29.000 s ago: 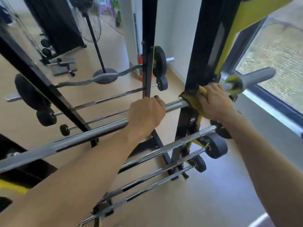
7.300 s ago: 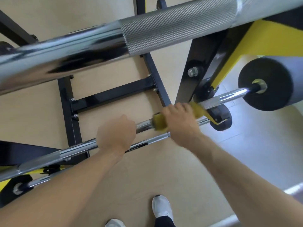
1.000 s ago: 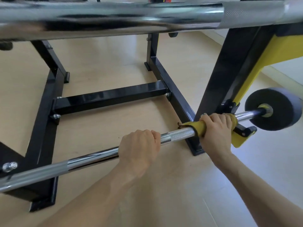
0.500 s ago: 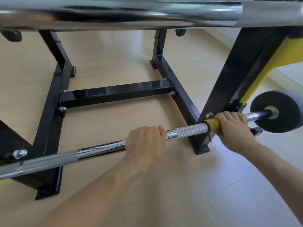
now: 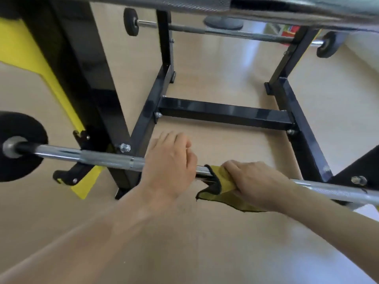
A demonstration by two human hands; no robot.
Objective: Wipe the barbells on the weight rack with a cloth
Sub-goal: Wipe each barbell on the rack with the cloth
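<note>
While the left hand (image 5: 168,160) grips the lowest barbell (image 5: 98,157), the right hand (image 5: 254,181), clutching the yellow cloth (image 5: 215,185), has slid from the 3 o'clock end toward mid-bar, suggesting the left half is next.

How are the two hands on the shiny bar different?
The right hand has a yellow cloth wrapped under it, while the left hand is bare against the barbell. The left hand sits nearer the black weight plate; the right hand is further from it. Both are on the same low bar, close together.
</note>
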